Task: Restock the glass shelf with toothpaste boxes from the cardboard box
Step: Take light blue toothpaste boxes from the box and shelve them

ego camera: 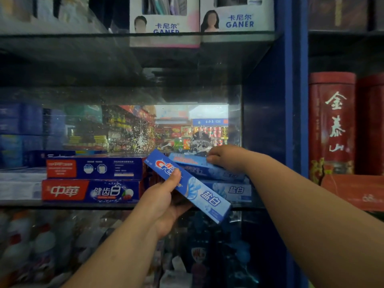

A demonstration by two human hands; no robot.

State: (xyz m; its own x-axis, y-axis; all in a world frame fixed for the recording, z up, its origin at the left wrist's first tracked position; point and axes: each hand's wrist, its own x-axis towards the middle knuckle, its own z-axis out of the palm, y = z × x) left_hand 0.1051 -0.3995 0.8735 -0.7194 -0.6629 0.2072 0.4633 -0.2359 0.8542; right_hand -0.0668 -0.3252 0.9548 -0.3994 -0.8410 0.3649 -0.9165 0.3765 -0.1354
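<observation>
GANER: white pkgs [236, 19]; 中華: red-blue box [91, 191]; 盐白: held box [195, 189].

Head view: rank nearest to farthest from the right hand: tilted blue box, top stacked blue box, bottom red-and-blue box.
1. Top stacked blue box, gripped by the right hand.
2. Tilted blue box, in the left hand.
3. Bottom red-and-blue box, far left.
</observation>
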